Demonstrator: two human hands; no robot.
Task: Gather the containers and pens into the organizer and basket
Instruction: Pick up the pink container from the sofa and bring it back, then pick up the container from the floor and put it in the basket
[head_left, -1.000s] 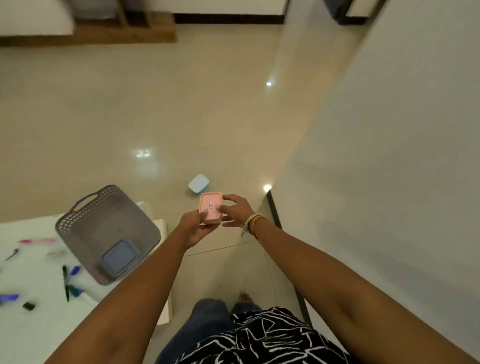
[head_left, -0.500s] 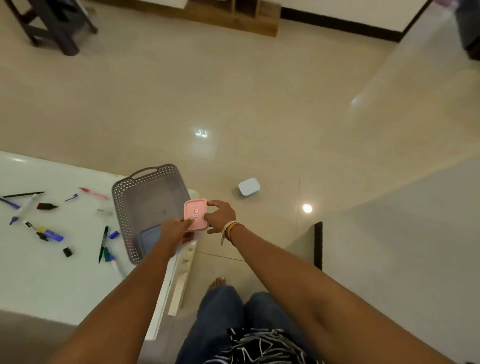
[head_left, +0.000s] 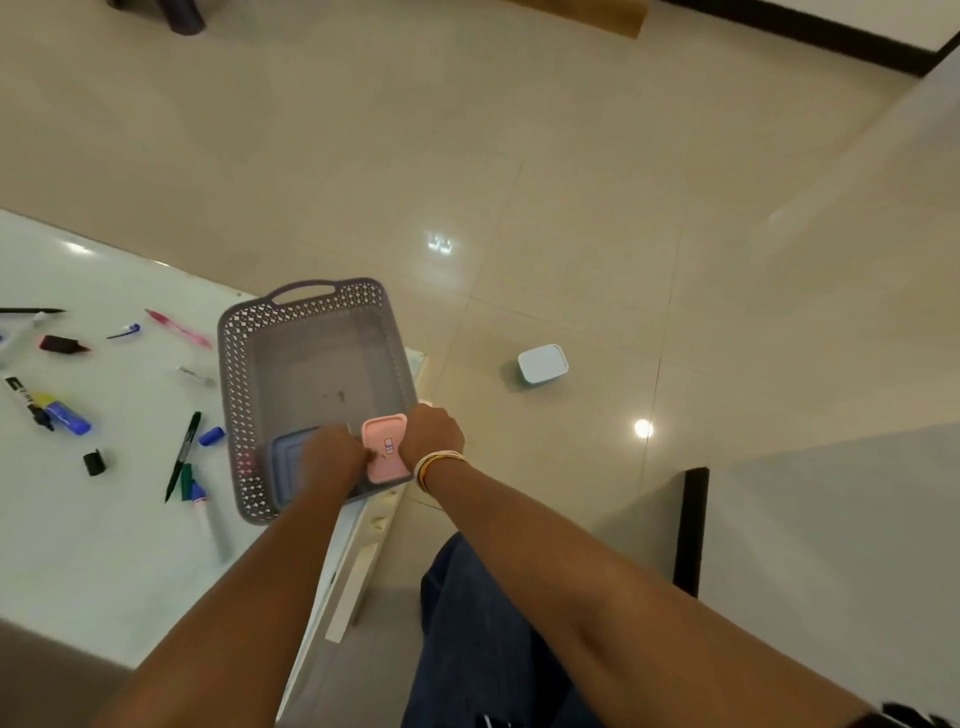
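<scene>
A small pink container (head_left: 385, 451) is held between both hands over the near right corner of the grey perforated basket (head_left: 236, 374). My left hand (head_left: 332, 457) grips its left side and my right hand (head_left: 434, 434) grips its right side. A blue lidded container (head_left: 288, 457) lies inside the basket, partly hidden by my left hand. A light blue container (head_left: 542, 362) sits on the floor to the right. Several pens and markers (head_left: 182, 454) lie scattered on the white table (head_left: 78, 545) left of the basket.
The basket stands at the table's right corner, close to the edge. Loose pen caps (head_left: 94, 461) lie among the pens. A pale wall with a dark skirting (head_left: 690, 530) rises on the right. My legs in jeans (head_left: 467, 639) are below, over tiled floor.
Both hands carried the pink container left and down from above the floor to over the basket's near right corner. The view swung left, showing more of the table.
</scene>
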